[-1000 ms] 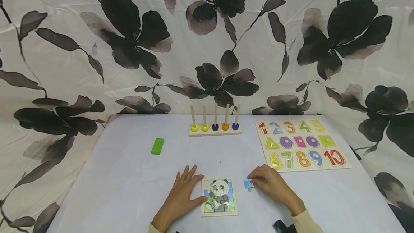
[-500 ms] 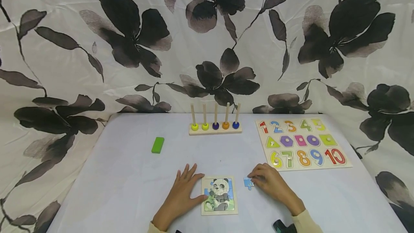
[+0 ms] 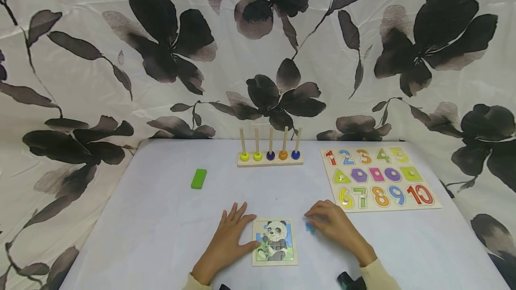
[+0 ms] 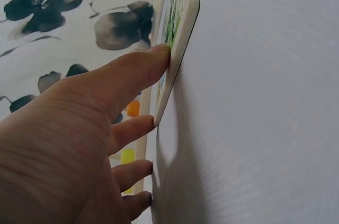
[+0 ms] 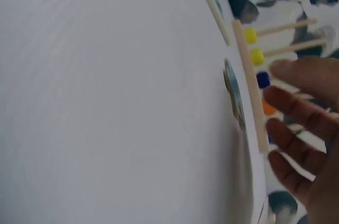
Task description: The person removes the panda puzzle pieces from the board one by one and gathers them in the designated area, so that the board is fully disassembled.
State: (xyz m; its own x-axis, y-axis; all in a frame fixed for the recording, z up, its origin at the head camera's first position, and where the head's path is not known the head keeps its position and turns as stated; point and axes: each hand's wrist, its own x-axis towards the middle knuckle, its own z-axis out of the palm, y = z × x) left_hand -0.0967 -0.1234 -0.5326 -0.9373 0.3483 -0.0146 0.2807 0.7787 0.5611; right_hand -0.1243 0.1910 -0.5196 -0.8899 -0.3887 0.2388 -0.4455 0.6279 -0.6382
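Observation:
A wooden panda jigsaw puzzle [image 3: 277, 241] lies flat on the white table in front of me. My left hand [image 3: 226, 246] rests beside it with spread fingers; in the left wrist view the thumb [image 4: 143, 68] presses on the frame's edge and the forefinger touches the corner. To the right of the puzzle lies a loose blue jigsaw piece [image 3: 309, 228], partly hidden in the head view by my right hand [image 3: 337, 226]. The right wrist view shows a gap between that jigsaw piece [image 5: 233, 94] and the loosely bent fingers [image 5: 296, 110] above it.
A peg stacker [image 3: 270, 163] with five coloured beads stands at the back. A number-and-shape peg board [image 3: 380, 182] lies at the right. Farther left is a green block [image 3: 198, 179]. A floral cloth [image 3: 193, 21] hangs behind the table.
My right hand has let go of the blue jigsaw piece and shifted slightly left and up over it. The left hand stays at the puzzle; the head view has shifted slightly.

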